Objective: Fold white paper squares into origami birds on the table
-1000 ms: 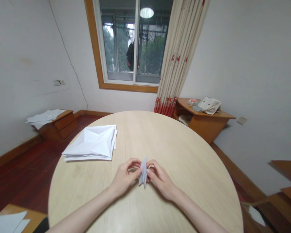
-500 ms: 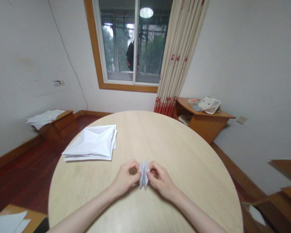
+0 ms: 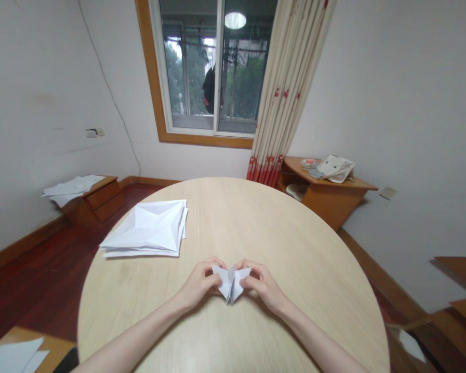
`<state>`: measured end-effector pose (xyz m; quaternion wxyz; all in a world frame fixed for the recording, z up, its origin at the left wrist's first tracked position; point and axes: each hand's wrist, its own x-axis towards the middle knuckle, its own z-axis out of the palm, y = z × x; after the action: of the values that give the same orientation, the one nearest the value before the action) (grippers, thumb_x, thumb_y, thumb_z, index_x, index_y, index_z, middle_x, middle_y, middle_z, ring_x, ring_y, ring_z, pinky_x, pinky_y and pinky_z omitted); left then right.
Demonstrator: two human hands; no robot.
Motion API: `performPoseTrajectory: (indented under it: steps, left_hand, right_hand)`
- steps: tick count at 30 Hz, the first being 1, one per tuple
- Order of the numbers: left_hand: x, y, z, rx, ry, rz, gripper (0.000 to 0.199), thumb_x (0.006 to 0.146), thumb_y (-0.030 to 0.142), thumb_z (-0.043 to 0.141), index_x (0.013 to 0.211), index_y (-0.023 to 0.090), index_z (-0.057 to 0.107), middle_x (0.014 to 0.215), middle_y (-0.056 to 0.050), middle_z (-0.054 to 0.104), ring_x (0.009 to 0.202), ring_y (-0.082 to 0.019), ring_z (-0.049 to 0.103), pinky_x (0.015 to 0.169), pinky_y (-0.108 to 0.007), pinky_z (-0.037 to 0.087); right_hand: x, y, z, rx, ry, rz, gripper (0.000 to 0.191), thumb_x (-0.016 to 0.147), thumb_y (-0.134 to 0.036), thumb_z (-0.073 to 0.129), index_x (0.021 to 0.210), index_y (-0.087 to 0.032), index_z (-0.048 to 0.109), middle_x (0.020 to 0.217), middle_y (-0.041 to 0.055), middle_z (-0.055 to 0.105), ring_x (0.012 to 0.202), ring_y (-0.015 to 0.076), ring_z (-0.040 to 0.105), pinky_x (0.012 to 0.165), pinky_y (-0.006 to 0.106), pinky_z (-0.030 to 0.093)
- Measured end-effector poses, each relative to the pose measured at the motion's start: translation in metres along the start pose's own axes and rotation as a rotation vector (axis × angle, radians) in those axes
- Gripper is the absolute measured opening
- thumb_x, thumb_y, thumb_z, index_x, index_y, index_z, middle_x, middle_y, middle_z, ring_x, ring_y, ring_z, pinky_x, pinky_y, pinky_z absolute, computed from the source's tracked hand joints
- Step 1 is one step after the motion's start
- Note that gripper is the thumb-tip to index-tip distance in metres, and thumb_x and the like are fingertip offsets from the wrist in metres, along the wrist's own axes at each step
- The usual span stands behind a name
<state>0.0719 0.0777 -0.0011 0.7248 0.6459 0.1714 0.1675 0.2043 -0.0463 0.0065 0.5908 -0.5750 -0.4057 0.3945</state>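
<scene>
Between my hands is a small piece of folded white paper point(image 3: 231, 285), its flaps spread out to both sides and its lower end narrowing to a point. My left hand point(image 3: 201, 281) pinches the left flap, thumb in front and fingers behind. On the other side, my right hand point(image 3: 261, 282) grips the right flap the same way. Both hands are low over the near middle of the round wooden table point(image 3: 287, 238). The fingers behind the paper are partly hidden.
A stack of creased white paper sheets point(image 3: 145, 230) lies at the table's left. Beyond the table stand a small drawer cabinet point(image 3: 104, 199) with papers and a corner shelf point(image 3: 326, 199) holding a cloth bag point(image 3: 336, 168). More paper point(image 3: 13, 357) is at lower left.
The folded paper has opened from a narrow upright shape into spread flaps. My thumbs have moved slightly apart with them. The paper stack has not moved.
</scene>
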Motion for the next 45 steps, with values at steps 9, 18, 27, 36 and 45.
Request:
performPoseTrajectory:
  steps: [9, 18, 27, 36, 45]
  left_hand:
    - [0.003, 0.001, -0.002, -0.025, 0.083, 0.046, 0.041, 0.066, 0.05, 0.068, 0.055, 0.013, 0.053, 0.062, 0.001, 0.045, 0.055, -0.01, 0.044, 0.048, -0.019, 0.036]
    - [0.002, 0.0, -0.007, -0.007, 0.134, 0.117, 0.024, 0.068, 0.038, 0.063, 0.068, 0.015, 0.057, 0.074, 0.001, 0.049, 0.057, -0.01, 0.046, 0.046, -0.018, 0.039]
    - [0.006, -0.002, -0.012, 0.075, 0.148, 0.182, 0.039, 0.08, 0.051, 0.058, 0.065, 0.014, 0.058, 0.094, -0.004, 0.046, 0.071, -0.014, 0.051, 0.063, -0.027, 0.052]
    - [0.013, -0.006, -0.025, 0.469, 0.288, 0.357, 0.028, 0.087, 0.038, 0.054, 0.077, 0.017, 0.068, 0.091, -0.007, 0.055, 0.087, -0.021, 0.056, 0.075, -0.03, 0.046]
    - [0.017, -0.007, -0.027, 0.202, 0.386, 0.296, 0.03, 0.073, 0.045, 0.067, 0.067, 0.016, 0.067, 0.106, -0.009, 0.052, 0.099, -0.023, 0.053, 0.08, -0.029, 0.047]
  right_hand:
    - [0.001, 0.003, -0.001, -0.002, 0.008, -0.059, 0.037, 0.077, -0.055, 0.061, 0.074, -0.018, 0.062, 0.077, 0.0012, 0.054, 0.072, 0.0164, 0.053, 0.067, 0.028, 0.045]
    - [0.004, 0.007, -0.007, -0.433, 0.17, -0.281, 0.035, 0.089, -0.047, 0.05, 0.075, -0.018, 0.063, 0.083, 0.0062, 0.063, 0.078, 0.0183, 0.059, 0.071, 0.029, 0.047]
    - [0.007, 0.01, -0.017, -0.521, 0.3, -0.296, 0.031, 0.088, -0.044, 0.051, 0.074, -0.02, 0.065, 0.108, 0.0119, 0.057, 0.086, 0.0217, 0.059, 0.071, 0.034, 0.048]
    - [0.018, 0.015, -0.028, -0.287, 0.407, -0.204, 0.025, 0.07, -0.043, 0.066, 0.067, -0.018, 0.066, 0.097, 0.0077, 0.056, 0.089, 0.0223, 0.054, 0.075, 0.033, 0.043]
    - [0.024, 0.023, -0.037, -0.132, 0.481, -0.129, 0.039, 0.064, -0.055, 0.071, 0.064, -0.017, 0.067, 0.102, 0.008, 0.054, 0.078, 0.0177, 0.053, 0.073, 0.031, 0.044]
